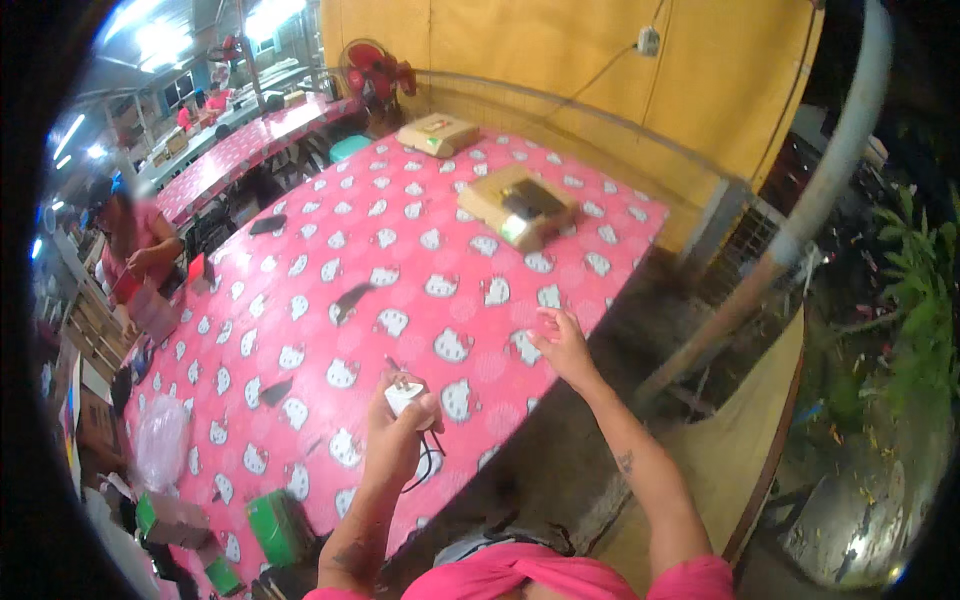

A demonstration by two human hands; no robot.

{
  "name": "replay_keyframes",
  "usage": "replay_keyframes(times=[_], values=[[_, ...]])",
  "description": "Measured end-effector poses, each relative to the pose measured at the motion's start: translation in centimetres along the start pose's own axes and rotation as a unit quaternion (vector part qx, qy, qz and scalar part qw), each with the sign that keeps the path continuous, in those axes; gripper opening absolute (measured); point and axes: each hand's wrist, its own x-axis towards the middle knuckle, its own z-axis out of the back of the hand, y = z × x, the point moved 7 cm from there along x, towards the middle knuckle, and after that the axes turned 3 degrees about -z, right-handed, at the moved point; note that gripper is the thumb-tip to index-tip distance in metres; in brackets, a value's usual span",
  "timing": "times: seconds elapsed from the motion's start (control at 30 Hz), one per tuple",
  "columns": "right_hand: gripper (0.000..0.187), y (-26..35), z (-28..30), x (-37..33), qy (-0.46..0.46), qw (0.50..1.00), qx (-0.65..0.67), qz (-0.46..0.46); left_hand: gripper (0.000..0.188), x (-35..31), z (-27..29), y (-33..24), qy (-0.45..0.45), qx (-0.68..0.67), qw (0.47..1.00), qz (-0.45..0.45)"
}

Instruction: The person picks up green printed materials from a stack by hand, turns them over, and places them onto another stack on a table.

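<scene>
My left hand [402, 412] is closed around a small white block-like piece [402, 397], held above the near part of the table. A thin black cord [432, 452] hangs below that hand; whether it joins the white piece, I cannot tell. Over the table's right edge my right hand [562, 348] is raised with its fingers apart, and nothing shows in it. Beneath both hands spreads a pink table cover [420, 265] printed with white cat heads. Dark flat scraps [275, 392] lie on it left of my left hand, and another dark strip [350, 298] lies farther off.
Two brown cardboard boxes [437, 133] sit at the far side, the nearer one topped by a black item [533, 199]. Green boxes [280, 527] and a clear plastic bag [162, 443] occupy the near left. A person [135, 245] is at the left edge. A pole [770, 265] slants at right.
</scene>
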Motion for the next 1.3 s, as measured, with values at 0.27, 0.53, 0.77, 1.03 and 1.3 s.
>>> replay_keyframes(times=[0.27,0.53,0.77,1.03,1.3], values=[[0.057,-6.9,2.5,26.5,-0.055,0.984,-0.151,0.079,0.05,23.8,-3.9,9.4,-0.068,0.176,0.98,0.066],[0.092,-11.7,2.8,43.3,0.03,0.944,-0.327,0.021,0.067,43.6,-8.4,17.5,-0.139,0.397,0.907,0.0],[0.096,-11.3,2.2,44.6,0.096,0.928,-0.356,0.055,0.079,54.4,-12.5,18.9,-0.22,0.547,0.806,0.057],[0.096,-14.8,7.1,42.1,0.169,0.982,-0.035,-0.071,0.079,56.6,-12.5,19.1,-0.174,0.567,0.804,0.041],[0.09,-11.0,1.8,26.5,0.4,0.916,0.028,0.002,0.06,51.9,0.4,15.2,-0.334,0.516,0.789,0.02]])
